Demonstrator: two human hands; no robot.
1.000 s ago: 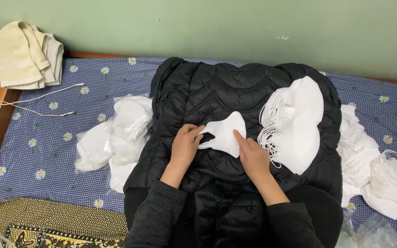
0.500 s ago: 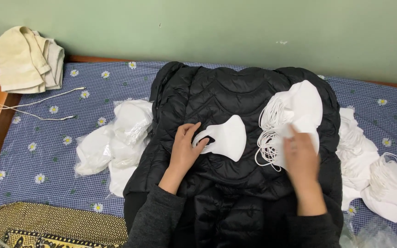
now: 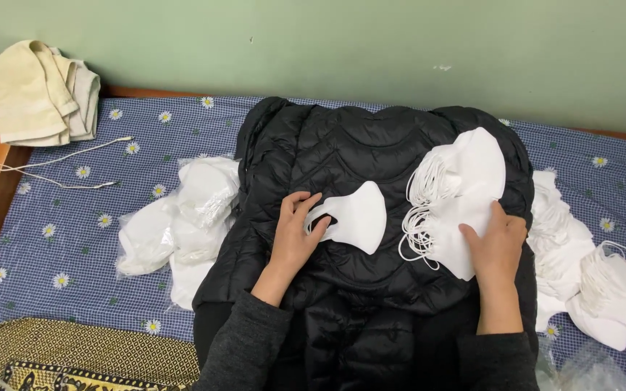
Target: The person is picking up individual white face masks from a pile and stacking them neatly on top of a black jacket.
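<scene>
While the left hand [image 3: 295,235] pins the single mask [image 3: 356,217] lying crosswise on the jacket [image 3: 342,145], the right hand [image 3: 498,242] rests flat and open on the mask stack [image 3: 465,188] just right of it.

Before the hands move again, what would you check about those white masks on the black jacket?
1. Left hand on the single white mask: ok, fingers at its ear loop end.
2. Single mask lying flat on the black jacket: ok.
3. Right hand on the stack of masks: ok, resting on its lower edge.
4. Stack tidy: not ok, loops spill out to one side.
5. Bagged masks sealed: cannot tell.
</scene>
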